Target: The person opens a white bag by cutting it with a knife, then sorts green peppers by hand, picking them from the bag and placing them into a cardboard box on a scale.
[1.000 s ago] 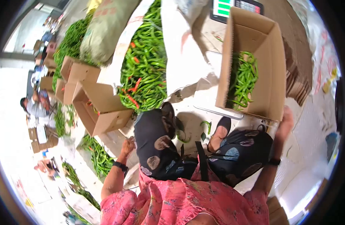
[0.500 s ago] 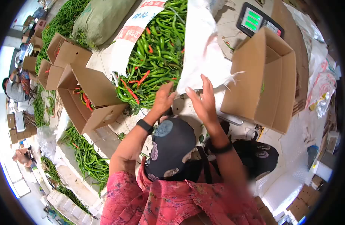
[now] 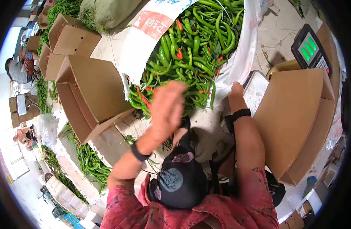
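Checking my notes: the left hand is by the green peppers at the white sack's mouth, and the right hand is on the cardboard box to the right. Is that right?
No: the head view shows the right hand at the edge of the white sack, not on the cardboard box. The left hand is by the green peppers at the sack's mouth.

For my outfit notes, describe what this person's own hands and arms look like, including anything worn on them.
The left hand and right hand are bare, without gloves. A plain black wristband circles the left wrist; a bulkier-looking black band circles the right. Loose pinkish-red fabric sleeves with a darker print end near the elbows.
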The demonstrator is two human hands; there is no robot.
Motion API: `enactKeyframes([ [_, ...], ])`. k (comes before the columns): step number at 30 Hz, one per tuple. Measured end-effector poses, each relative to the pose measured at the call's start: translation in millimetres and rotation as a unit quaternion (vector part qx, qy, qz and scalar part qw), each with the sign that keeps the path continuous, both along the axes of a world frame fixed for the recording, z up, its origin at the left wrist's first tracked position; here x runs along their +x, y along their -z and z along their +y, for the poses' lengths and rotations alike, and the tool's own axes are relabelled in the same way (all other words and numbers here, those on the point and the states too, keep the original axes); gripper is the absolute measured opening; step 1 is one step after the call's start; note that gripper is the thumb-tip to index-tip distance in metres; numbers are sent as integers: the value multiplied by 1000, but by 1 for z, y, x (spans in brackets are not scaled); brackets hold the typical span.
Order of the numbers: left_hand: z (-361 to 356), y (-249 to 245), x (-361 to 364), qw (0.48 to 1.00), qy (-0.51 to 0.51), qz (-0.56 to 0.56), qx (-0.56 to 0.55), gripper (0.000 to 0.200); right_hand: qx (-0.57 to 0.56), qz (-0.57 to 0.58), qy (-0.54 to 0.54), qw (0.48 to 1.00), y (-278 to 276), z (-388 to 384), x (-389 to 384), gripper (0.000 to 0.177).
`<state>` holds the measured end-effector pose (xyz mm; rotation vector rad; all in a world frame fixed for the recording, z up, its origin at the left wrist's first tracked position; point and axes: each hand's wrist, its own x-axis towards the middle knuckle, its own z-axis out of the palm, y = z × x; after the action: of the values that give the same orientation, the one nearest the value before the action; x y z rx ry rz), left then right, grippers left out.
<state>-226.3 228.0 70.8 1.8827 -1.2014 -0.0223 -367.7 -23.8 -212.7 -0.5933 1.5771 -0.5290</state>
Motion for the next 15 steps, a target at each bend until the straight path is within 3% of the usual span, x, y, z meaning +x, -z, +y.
enactKeyframes([
  [2, 9, -22, 38, 994, -109, 9, 18, 34, 20, -201, 8, 979, -13, 18, 8, 54],
  [3, 19, -14, 60, 988, -144, -51, 29, 35, 14, -257, 1, 966, -37, 30, 20, 58],
  [5, 30, 9, 88, 968, -236, -62, 58, 45, -19, -331, -45, 942, -52, 38, 31, 64],
  [6, 30, 18, 100, 957, -274, -58, 73, 50, -4, -312, -2, 950, -59, 37, 44, 55],
  [8, 37, 52, 125, 971, -212, 6, 108, 52, 7, -293, 8, 956, -78, 34, 62, 53],
  [10, 31, 61, 130, 966, -215, 12, 144, 48, 28, -285, -13, 958, -70, 25, 67, 52],
  [15, 45, 61, 151, 971, -225, 50, 68, 24, 43, -202, -63, 976, -18, 13, 36, 49],
])
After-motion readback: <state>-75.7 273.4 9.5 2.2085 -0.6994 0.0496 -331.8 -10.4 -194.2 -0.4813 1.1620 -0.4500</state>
